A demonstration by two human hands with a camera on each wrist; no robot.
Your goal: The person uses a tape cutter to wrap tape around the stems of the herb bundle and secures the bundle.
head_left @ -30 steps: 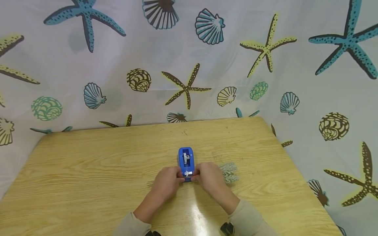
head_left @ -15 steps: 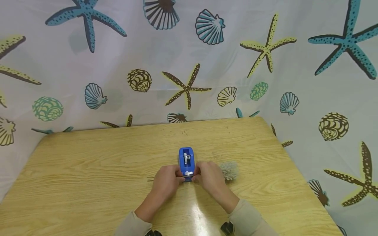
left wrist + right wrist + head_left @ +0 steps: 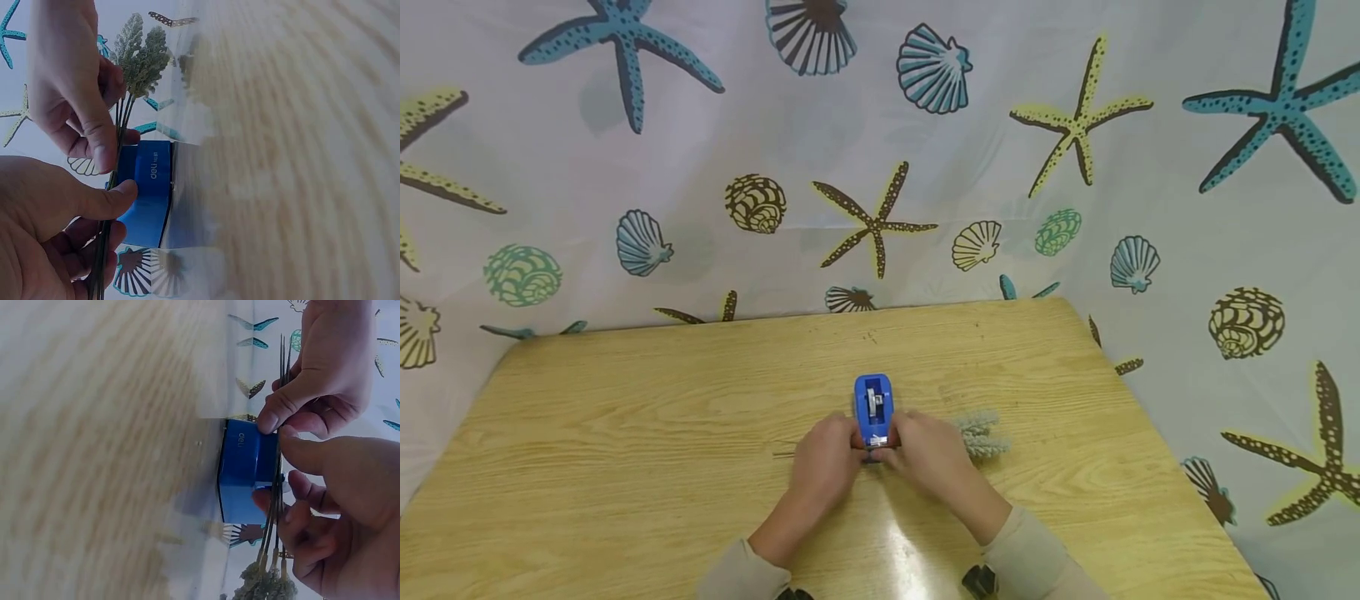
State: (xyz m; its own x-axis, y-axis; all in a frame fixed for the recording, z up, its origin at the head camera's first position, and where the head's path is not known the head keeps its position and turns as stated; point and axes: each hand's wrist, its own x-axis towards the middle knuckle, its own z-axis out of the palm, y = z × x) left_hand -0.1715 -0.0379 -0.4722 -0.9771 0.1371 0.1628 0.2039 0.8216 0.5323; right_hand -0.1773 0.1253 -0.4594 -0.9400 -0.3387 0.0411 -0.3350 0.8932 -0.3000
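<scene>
A small bunch of dried-looking flowers, with pale grey-green heads (image 3: 981,435) and thin dark stems (image 3: 273,500), lies crosswise in front of a blue tape dispenser (image 3: 874,429). My left hand (image 3: 823,457) holds the stems toward their bare ends, thumb on the near side. Nearer the heads, my right hand (image 3: 931,450) pinches the same stems between thumb and fingers. Both sets of fingertips meet close together at the dispenser's cutter end. In the left wrist view, the flower heads (image 3: 145,59) stick out beyond the right hand. The dispenser rests on the table with a tape roll (image 3: 872,402) inside.
The wood-grain table (image 3: 647,450) stretches out on both sides of the hands. A white cloth (image 3: 700,150) printed with starfish and shells hangs behind the table and along its right side.
The flower heads swayed, blurred half a second ago, and now sit slightly differently. Both hands shifted a little at the fingertips around the stems. The tape dispenser stayed in place.
</scene>
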